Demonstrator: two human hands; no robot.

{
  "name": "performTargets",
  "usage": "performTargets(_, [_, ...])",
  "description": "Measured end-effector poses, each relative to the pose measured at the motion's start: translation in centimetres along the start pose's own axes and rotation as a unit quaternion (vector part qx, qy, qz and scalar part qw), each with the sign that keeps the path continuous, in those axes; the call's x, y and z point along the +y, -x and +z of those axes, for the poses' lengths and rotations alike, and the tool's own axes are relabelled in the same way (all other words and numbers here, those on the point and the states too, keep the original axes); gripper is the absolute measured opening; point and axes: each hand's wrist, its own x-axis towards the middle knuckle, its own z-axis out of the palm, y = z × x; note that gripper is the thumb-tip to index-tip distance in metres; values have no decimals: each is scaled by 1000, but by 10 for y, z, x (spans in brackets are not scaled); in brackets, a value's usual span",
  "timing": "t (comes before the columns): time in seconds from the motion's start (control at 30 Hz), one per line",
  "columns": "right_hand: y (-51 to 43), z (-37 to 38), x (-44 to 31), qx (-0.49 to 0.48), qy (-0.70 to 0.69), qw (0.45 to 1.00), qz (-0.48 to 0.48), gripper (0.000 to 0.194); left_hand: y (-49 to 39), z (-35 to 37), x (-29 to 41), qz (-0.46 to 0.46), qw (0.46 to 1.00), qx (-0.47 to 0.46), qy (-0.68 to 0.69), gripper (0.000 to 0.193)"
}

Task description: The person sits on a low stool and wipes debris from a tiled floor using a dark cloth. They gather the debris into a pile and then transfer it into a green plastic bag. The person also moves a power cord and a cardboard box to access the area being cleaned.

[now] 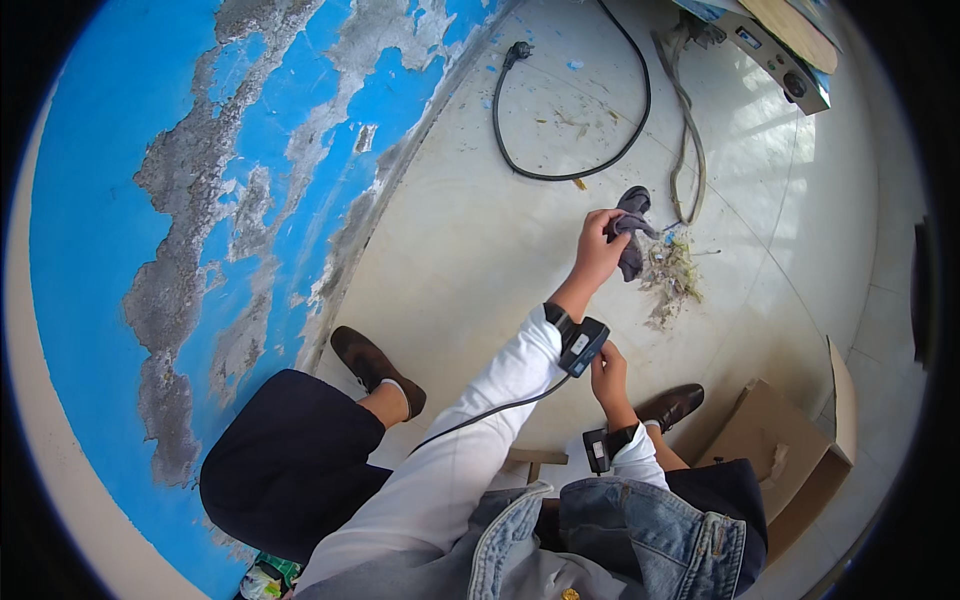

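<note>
My left hand (598, 247) reaches forward over the tiled floor, its fingers closed on a crumpled dark grey cloth (632, 229). Just to the right of the cloth lies a small heap of debris (673, 274), made of plant bits, dust and blue flakes. Nearer to my body, my right hand (611, 375) is bent beside the black device (585, 346) on my left wrist. The device partly hides its fingers, and whether they touch or hold anything cannot be told. Another black device (597, 451) is strapped to my right wrist.
A black power cable with a plug (517, 52) loops over the floor ahead; a grey cord (694, 150) lies right of it. A metal appliance with a knob (780, 64) stands at the upper right. An open cardboard box (772, 450) is at the lower right. A peeling blue wall (90, 247) rises on the left.
</note>
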Motion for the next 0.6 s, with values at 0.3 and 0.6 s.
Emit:
performTargets(0.3, [-3,11,-2,-6,-75,997,1,22,30,-324,-12,-129,975,120,-134,25])
performTargets(0.6, [-1,0,12,7,-67,997,27,21,13,-310,-100,-88,760,311,-564,51])
